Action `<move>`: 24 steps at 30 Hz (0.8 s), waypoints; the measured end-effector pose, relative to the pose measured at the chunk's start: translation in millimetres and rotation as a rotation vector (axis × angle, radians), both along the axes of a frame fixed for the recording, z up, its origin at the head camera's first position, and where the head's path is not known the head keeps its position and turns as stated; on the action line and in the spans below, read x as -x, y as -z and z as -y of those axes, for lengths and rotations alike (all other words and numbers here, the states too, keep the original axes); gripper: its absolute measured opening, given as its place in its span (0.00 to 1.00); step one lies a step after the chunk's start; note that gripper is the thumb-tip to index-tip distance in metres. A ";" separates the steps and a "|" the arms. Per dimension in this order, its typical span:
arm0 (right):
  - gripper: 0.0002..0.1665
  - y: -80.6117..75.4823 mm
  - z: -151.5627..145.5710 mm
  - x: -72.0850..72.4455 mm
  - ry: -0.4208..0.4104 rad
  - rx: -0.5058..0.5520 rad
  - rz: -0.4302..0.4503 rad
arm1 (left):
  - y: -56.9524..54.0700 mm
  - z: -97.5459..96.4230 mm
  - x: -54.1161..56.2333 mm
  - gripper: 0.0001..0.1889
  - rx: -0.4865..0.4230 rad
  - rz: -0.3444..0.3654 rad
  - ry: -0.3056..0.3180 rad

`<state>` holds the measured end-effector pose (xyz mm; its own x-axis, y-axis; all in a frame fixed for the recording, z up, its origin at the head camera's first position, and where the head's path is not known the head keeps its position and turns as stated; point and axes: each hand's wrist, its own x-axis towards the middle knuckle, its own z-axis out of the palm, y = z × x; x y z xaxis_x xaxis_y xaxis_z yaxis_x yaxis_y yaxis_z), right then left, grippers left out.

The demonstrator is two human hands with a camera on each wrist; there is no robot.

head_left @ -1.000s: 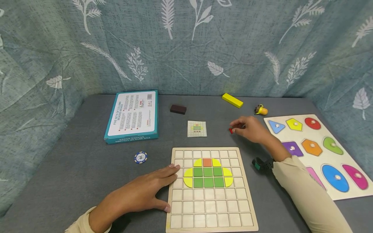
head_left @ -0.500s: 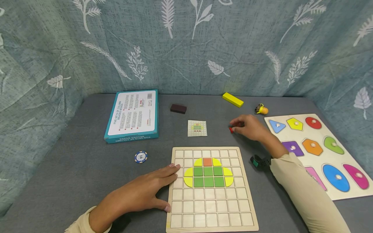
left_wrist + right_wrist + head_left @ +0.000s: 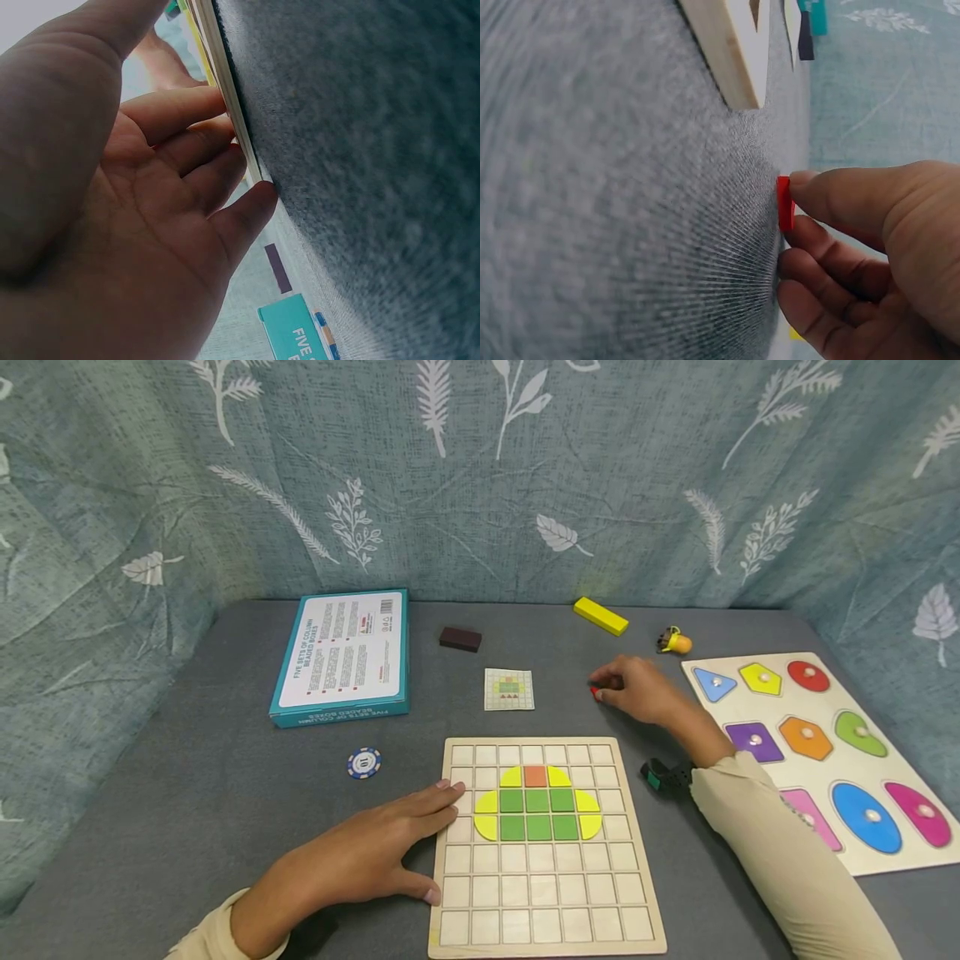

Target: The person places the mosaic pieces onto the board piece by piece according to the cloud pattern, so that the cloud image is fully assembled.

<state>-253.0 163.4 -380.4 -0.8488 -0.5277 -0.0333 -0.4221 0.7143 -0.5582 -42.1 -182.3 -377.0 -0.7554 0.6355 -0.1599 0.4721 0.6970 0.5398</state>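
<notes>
My right hand point(image 3: 637, 687) pinches a small flat red piece point(image 3: 785, 202) between thumb and index finger, low over the grey cloth and right of the pattern card point(image 3: 509, 690). The piece's full outline is hidden by the fingers. At the left edge of the wooden grid board point(image 3: 532, 885), my left hand point(image 3: 375, 847) lies with fingers spread, fingertips and thumb touching the rim. In the board's upper cells sit green squares point(image 3: 537, 800), yellow rounded pieces point(image 3: 485, 816) and one orange square point(image 3: 535, 776). The card bears a similar coloured layout with several small red triangles in a row.
A shape puzzle board point(image 3: 825, 693) lies at the right, partly under the right forearm. A teal box point(image 3: 341, 652) stands back left, near a poker chip point(image 3: 364, 763). Behind are a dark block point(image 3: 461, 639), a yellow block point(image 3: 601, 616) and a small yellow-orange toy point(image 3: 674, 641).
My right forearm has shifted slightly left, while the fingers stay at the red piece near the same spot. The left hand keeps its place on the board's edge.
</notes>
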 end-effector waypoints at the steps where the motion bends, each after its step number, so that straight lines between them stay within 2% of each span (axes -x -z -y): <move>1: 0.16 -0.2 0.0 -0.3 -0.004 -0.006 0.002 | 0.1 -0.1 0.1 0.47 -0.001 -0.003 0.002; 8: 0.14 -0.8 -1.3 -1.8 -0.046 -0.063 -0.021 | -0.4 -1.1 -0.2 0.47 0.000 -0.005 0.003; 17: 0.05 -2.9 -5.6 -6.4 -0.048 -0.029 -0.056 | -1.5 -1.1 -0.3 0.47 0.003 0.000 0.001; 24: 0.07 -7.7 -4.0 -13.6 -0.055 -0.027 -0.052 | -1.3 -1.2 0.0 0.47 0.000 -0.004 0.002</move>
